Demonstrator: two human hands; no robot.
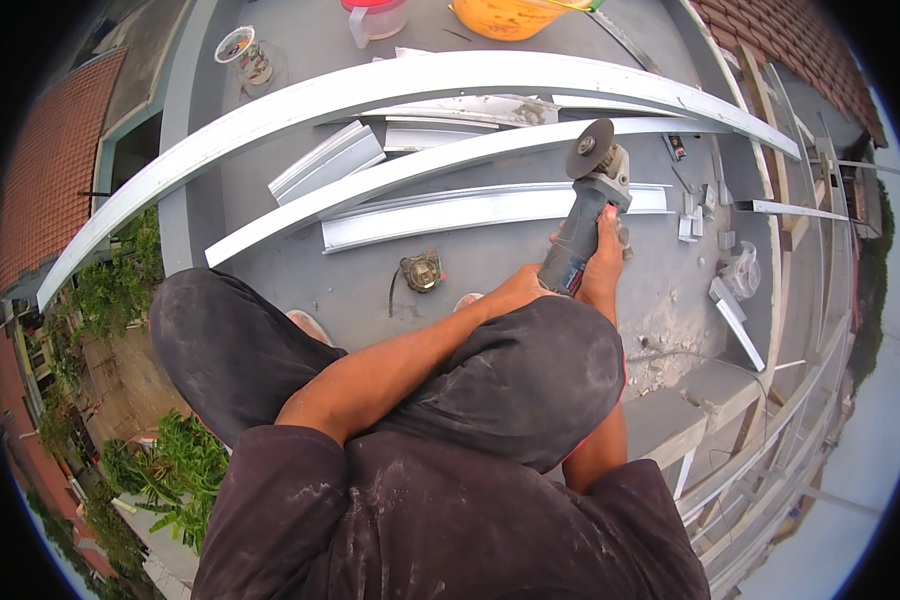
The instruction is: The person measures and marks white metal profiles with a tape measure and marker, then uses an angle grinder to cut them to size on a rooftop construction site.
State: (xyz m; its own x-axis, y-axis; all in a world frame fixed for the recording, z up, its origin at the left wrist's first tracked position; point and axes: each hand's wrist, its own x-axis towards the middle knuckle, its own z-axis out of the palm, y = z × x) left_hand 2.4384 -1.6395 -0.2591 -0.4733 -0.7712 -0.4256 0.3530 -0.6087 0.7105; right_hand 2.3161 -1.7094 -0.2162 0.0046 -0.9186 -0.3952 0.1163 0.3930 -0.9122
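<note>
An angle grinder point(576, 240) with a dark grey body is held in both my hands, past my right knee. Its thin cutting disc point(589, 149) points away from me, over the white metal profiles. My right hand point(602, 258) wraps the right side of the body, near the metal head. At the rear end my left hand point(526, 290) grips the tool, its fingers partly hidden behind the body. Beneath and beyond the grinder lie a short white channel point(430, 222) and a long white profile point(370, 176). A tape measure point(423, 271) rests on the grey floor left of my hands.
Another long white profile point(300, 99) spans the far side. Small metal offcuts point(688, 228), a plastic bag point(741, 272) and rubble point(670, 335) lie at the right by the low wall. Farther off stand an orange tub point(515, 18) and a plastic cup point(255, 66). The ledge drops off on the left.
</note>
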